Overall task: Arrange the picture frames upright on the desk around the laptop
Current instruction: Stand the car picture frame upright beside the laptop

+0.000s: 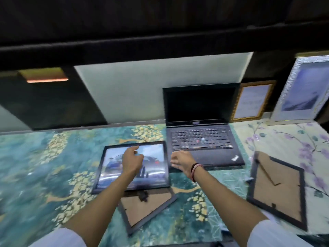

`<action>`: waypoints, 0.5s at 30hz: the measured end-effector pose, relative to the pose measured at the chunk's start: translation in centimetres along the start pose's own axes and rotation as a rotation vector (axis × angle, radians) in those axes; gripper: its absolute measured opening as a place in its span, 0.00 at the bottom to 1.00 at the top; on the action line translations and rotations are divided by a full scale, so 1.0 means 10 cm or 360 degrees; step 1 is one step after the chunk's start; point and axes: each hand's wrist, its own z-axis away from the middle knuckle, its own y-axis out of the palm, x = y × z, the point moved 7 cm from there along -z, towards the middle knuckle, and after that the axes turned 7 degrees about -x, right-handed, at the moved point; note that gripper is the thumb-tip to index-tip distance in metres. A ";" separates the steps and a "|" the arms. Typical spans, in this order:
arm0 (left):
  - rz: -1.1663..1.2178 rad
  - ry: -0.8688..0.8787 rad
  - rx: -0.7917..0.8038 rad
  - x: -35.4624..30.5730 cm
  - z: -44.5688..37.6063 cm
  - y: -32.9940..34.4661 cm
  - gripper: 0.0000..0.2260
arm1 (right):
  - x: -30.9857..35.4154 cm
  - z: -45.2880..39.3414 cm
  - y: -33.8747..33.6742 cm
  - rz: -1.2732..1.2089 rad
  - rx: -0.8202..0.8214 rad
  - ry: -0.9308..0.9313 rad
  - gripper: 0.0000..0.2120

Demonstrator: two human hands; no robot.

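An open black laptop (203,125) sits at the back of the desk. Left of it a black-framed car picture (114,163) lies flat, face up. My left hand (132,161) hovers over it, fingers apart, holding nothing. My right hand (181,161) is open at that frame's right edge, in front of the laptop. Two more black frames lie face down: one (146,209) near the front, partly under the car picture, another (277,189) to the right. A gold frame (252,101) and a white frame (302,90) stand upright against the wall right of the laptop.
The desk is covered with a teal and gold patterned sheet (44,166) on the left and a floral one (293,138) on the right. A dark shelf (124,47) overhangs the back wall. The view is motion-blurred.
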 end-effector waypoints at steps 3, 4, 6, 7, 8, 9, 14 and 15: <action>-0.0091 -0.0121 -0.0075 0.47 -0.16 -0.42 0.15 | -0.15 -0.16 0.34 0.0109 -0.0118 0.0057 0.17; -0.0146 -0.0173 -0.0096 0.62 -0.19 -0.53 0.12 | -0.13 -0.17 0.38 0.0336 -0.0220 -0.0081 0.14; -0.0302 -0.0238 -0.0152 0.86 -0.23 -0.67 0.14 | -0.17 -0.22 0.34 0.0471 -0.0532 -0.0154 0.12; -0.0413 -0.0316 -0.0175 1.00 -0.25 -0.74 0.17 | -0.19 -0.19 0.36 0.0596 -0.0625 -0.0164 0.14; -0.0505 -0.0421 -0.0167 1.12 -0.26 -0.77 0.20 | -0.21 -0.17 0.36 0.0698 -0.0720 -0.0179 0.15; -0.0553 -0.0508 -0.0146 1.25 -0.27 -0.79 0.22 | -0.23 -0.12 0.39 0.0744 -0.0792 -0.0171 0.14; -0.0608 -0.0641 -0.0165 1.50 -0.43 -0.92 0.18 | -0.30 -0.12 0.54 0.0981 -0.0887 -0.0141 0.16; -0.0577 -0.0662 -0.0170 1.53 -0.47 -0.96 0.16 | -0.30 -0.14 0.56 0.1001 -0.0873 -0.0146 0.16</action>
